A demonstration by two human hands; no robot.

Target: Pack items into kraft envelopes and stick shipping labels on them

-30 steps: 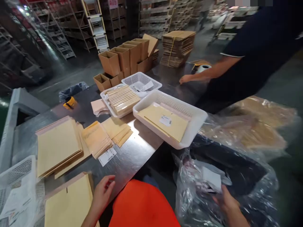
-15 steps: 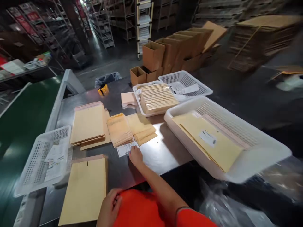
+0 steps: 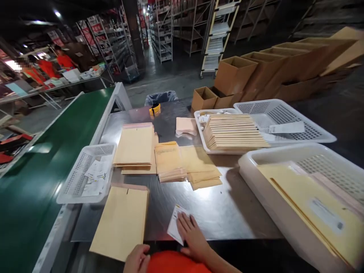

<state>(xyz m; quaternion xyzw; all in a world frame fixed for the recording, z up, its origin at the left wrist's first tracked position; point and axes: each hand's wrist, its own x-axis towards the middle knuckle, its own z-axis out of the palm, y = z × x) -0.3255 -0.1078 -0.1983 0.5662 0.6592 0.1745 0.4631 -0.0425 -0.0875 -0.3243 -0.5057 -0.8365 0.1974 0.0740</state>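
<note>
A white printed slip [image 3: 174,225] lies on the metal table near its front edge. My right hand [image 3: 191,232] rests flat on the slip's right part, fingers stretched out. Beside the lower right corner of a stack of large tan envelopes [image 3: 121,222] is my left hand [image 3: 137,259], its fingers curled; whether it grips anything is hidden. Behind the slip lie small padded envelopes [image 3: 169,161] and more small yellow envelopes [image 3: 203,165]. A second stack of large envelopes [image 3: 135,146] stands at the back left.
A white basket with slips [image 3: 85,174] is at the left by a green conveyor [image 3: 74,125]. Right of centre are a tray of upright envelopes [image 3: 202,136] and a large bin [image 3: 264,201]. Cardboard boxes [image 3: 236,74] stand behind. People in orange are far left.
My right hand has drawn the slip from beside the small envelopes to the table's front edge, and its fingers have spread. The view has turned left.
</note>
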